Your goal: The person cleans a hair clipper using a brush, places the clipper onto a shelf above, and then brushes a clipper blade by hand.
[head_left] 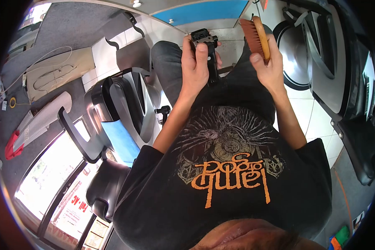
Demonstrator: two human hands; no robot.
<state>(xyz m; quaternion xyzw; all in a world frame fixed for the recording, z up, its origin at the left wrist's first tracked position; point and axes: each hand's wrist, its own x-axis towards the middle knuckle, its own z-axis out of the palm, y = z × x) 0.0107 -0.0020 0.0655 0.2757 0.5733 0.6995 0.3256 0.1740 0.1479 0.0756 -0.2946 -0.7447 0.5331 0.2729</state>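
Observation:
My left hand [192,68] is wrapped round a black hair clipper [213,68], with the thumb lying over its upper part. The clipper's head points up and away from me, and its lower end hangs near my lap. In my right hand [271,71] is a brush with a curved wooden handle [261,35] and reddish-brown bristles [251,36]. The bristles face left, towards the clipper, with a gap between the two. Both hands are held above my knees.
Black and silver salon chairs [127,100] stand at my left, one with a blue cloth [120,139] over it. Another chair [333,62] is close at my right. A blue-fronted cabinet [204,16] is ahead. Cables lie on a beige board [58,75] at far left.

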